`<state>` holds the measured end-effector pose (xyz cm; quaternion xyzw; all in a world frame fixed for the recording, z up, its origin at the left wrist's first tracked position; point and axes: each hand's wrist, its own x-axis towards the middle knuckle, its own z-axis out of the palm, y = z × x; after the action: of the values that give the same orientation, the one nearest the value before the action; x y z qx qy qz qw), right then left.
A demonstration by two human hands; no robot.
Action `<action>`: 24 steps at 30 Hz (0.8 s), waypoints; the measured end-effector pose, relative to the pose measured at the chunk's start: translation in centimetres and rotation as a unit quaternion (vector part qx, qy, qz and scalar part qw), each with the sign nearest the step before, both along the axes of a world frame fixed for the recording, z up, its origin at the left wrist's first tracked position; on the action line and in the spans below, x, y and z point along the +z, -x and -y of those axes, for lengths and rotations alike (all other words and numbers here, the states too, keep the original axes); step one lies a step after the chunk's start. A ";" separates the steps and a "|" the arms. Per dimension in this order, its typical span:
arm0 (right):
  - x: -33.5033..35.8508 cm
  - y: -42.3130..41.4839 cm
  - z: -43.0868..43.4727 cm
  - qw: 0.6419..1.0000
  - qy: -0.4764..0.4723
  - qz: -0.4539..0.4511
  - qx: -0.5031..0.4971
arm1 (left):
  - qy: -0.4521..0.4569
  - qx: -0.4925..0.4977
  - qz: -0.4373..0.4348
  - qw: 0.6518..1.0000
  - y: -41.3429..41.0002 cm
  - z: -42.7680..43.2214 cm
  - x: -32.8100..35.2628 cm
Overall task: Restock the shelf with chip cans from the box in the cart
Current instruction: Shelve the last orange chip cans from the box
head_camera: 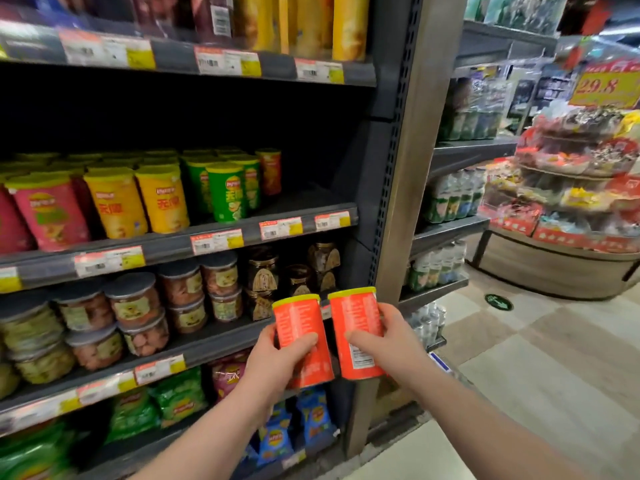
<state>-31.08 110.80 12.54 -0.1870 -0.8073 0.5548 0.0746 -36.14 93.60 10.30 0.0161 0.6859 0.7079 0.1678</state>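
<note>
Left hand [277, 362], right hand [391, 344] hold orange cans [298, 320] (yellow-lidded).

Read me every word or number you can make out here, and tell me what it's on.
"29.8": yellow price sign, far right.
"无限": yellow cans, slightly blurred.
Fine print on the left orange can, in the left hand, and the right orange can, in the right hand: too small to read.
Shelf price tags: blurred, unreadable.
</note>
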 end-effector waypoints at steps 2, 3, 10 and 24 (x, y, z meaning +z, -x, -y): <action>0.5 0.9 -1.5 1.000 -0.007 0.000 0.031 | -0.003 0.026 -0.008 1.000 0.0 -1.2 0.5; 0.7 1.4 -2.0 0.999 -0.008 0.000 0.046 | -0.007 0.039 -0.012 0.999 -0.1 -1.6 0.7; 1.8 5.5 -3.3 0.993 0.024 -0.019 0.115 | -0.016 0.111 -0.025 0.993 1.3 -2.7 2.2; 6.4 18.2 -1.9 0.989 0.018 -0.091 0.113 | -0.033 0.101 -0.088 0.990 12.7 -1.6 5.9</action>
<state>-49.26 112.67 18.96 -0.0450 -0.8033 0.5883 0.0812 -48.85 95.23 16.20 0.0147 0.6720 0.7396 0.0341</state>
